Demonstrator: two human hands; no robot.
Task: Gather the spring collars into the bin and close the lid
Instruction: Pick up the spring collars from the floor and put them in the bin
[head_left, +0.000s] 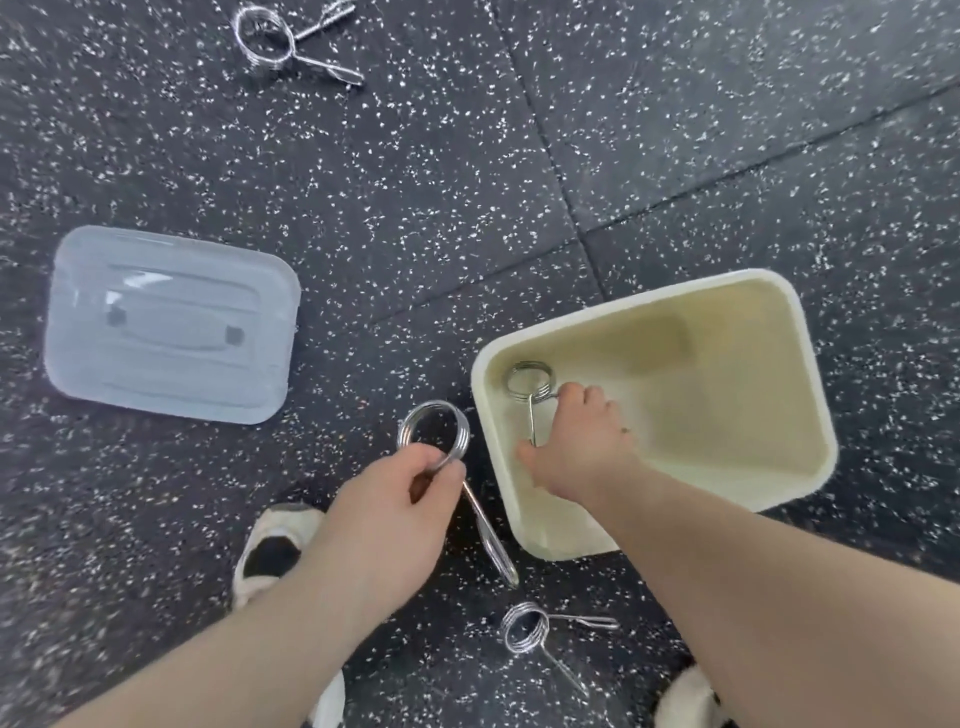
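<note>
A cream plastic bin (810, 374) stands open on the floor at the right. My right hand (582, 441) reaches inside it, shut on a chrome spring collar (530, 382) near the bin's left wall. Just left of the bin, my left hand (389, 504) grips another spring collar (434, 428), whose handles hang down toward the floor. A third collar (527, 631) lies on the floor below the bin, between my arms. A fourth collar (265, 34) lies far off at the top left. The translucent lid (171, 325) rests flat on the floor at the left.
The floor is black rubber matting with white speckles and tile seams (566, 171). My feet in white and black slippers (275, 551) show at the bottom left and at the bottom right (685, 701).
</note>
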